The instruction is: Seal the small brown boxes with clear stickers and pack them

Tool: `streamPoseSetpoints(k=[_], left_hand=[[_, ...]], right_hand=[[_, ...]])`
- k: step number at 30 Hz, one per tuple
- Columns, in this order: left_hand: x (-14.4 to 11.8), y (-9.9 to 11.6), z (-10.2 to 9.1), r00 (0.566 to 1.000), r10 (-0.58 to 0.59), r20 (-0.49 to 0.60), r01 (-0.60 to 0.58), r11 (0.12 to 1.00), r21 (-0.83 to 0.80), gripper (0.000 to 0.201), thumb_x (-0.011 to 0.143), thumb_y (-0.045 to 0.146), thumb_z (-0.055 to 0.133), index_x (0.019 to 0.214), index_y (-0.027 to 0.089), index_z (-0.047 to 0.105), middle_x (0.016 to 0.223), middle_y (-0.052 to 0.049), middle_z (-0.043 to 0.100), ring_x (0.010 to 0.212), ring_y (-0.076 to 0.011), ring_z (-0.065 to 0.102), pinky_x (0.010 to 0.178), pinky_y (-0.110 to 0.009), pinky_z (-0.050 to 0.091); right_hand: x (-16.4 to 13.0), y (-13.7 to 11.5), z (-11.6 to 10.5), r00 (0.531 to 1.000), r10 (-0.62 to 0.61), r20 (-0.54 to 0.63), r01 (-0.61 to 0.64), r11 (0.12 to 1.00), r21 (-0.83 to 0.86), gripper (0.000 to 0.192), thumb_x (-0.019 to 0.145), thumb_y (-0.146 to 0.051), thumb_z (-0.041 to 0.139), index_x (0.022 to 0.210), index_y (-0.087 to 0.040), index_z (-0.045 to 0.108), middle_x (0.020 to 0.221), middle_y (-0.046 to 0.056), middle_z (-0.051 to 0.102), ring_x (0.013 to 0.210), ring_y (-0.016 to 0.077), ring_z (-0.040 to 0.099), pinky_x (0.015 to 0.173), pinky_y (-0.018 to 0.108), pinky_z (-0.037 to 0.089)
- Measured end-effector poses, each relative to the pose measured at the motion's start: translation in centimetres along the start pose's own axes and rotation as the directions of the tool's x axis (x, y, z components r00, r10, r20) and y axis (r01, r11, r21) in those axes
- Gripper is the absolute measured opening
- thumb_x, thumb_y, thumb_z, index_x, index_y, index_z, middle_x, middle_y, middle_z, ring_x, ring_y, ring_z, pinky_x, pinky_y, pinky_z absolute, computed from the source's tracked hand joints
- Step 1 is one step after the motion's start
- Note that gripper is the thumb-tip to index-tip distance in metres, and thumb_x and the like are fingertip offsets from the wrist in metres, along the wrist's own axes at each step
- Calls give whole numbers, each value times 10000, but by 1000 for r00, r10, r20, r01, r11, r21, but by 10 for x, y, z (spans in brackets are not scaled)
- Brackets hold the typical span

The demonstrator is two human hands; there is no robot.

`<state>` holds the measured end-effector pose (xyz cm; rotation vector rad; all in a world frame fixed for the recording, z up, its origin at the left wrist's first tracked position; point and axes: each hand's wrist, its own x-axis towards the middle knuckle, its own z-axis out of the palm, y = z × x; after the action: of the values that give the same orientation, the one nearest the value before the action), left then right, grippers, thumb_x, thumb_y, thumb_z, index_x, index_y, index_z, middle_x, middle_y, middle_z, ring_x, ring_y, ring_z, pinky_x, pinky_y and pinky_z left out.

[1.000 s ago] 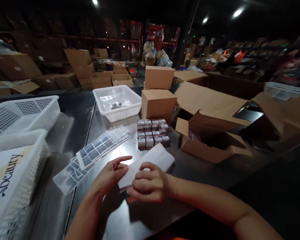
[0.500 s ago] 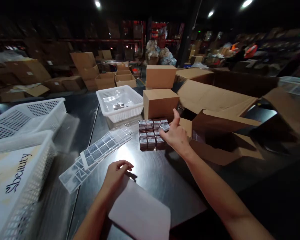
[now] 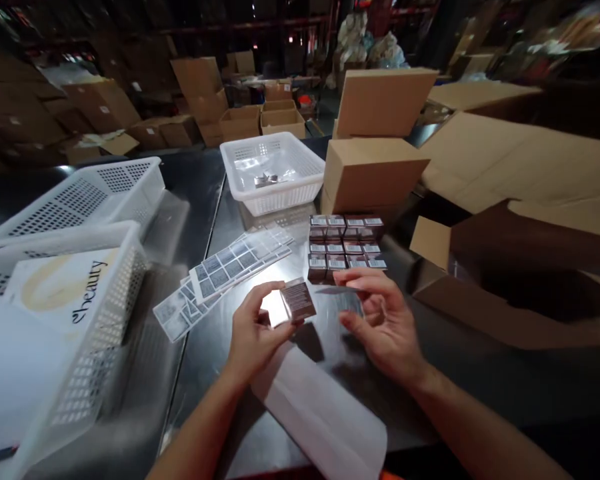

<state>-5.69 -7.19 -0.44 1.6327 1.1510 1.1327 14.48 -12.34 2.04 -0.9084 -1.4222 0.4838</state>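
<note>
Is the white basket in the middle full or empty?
Nearly empty: the basket shows its bare bottom, with only a few small shiny things inside.

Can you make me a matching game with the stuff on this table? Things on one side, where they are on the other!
Things:
1. small brown box
2. white bag
3. sticker sheets
4. shiny packet

Places:
A. inside the white basket
B. flat on the table, under the wrists
C. held in the left hand
D. spread out left of the rows of little boxes

Pairs: 1-C, 2-B, 3-D, 4-A
</note>
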Motion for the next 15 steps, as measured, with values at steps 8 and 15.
streamPoseSetpoints(k=[8, 15], left_hand=[[-13, 0, 7, 973, 166, 162, -202, 950, 239, 378, 750, 202, 732, 1119, 252, 669, 1091, -21, 694, 655, -96, 568, 481, -198, 370], [-17, -2, 7, 962, 211, 175, -257, 917, 306, 392, 764, 213, 749, 1137, 271, 647, 1090, -2, 695, 714, -112, 603, 546, -209, 426]], right_hand=[[5, -13, -13, 791, 572, 217, -604, 787, 127, 222, 815, -253, 757, 1017, -194, 685, 769, -2, 701, 707, 138, 678, 708, 263, 557], [-3, -4, -6, 733, 657, 177, -679, 723, 127, 584, 759, -228, 771, 1253, -234, 461, 733, -55, 677, 759, 133, 687, 731, 252, 571]])
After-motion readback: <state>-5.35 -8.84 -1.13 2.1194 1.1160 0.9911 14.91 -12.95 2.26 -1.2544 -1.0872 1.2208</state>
